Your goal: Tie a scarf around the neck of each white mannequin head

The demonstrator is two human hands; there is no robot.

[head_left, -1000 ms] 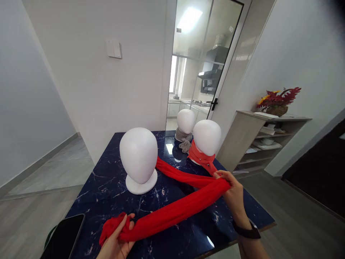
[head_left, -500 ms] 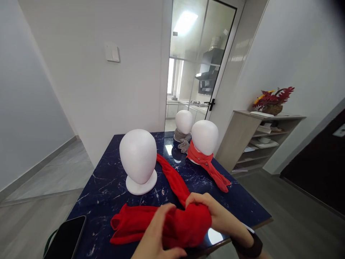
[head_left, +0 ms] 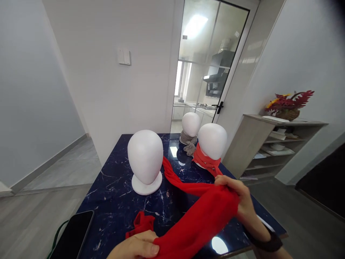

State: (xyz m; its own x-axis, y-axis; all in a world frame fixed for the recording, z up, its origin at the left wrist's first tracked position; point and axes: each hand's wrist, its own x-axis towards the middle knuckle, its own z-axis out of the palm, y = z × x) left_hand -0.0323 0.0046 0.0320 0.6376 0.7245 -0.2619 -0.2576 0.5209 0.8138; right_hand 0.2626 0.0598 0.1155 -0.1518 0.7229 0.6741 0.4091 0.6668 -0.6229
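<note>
A long red scarf (head_left: 199, 219) stretches between my hands above the front of the table. My left hand (head_left: 137, 246) pinches it low at the bottom, thumb on top, with a loose end lying on the table beyond. My right hand (head_left: 237, 194) grips the cloth higher up on the right, and a dark band circles that wrist. From there the scarf's other part runs back over the table and passes behind a bare white mannequin head (head_left: 145, 156). That head stands upright on its round base, apart from both hands.
Two more mannequin heads stand farther back: one wears a coral scarf (head_left: 203, 158), the other a grey scarf (head_left: 190, 142). A black phone (head_left: 72, 235) lies at the left edge of the dark blue marbled table (head_left: 113, 187). A shelf (head_left: 258, 136) stands right.
My left hand has closed on the scarf. My right hand has lifted and moved right, pulling the cloth out between the hands. The view has shifted slightly left.
</note>
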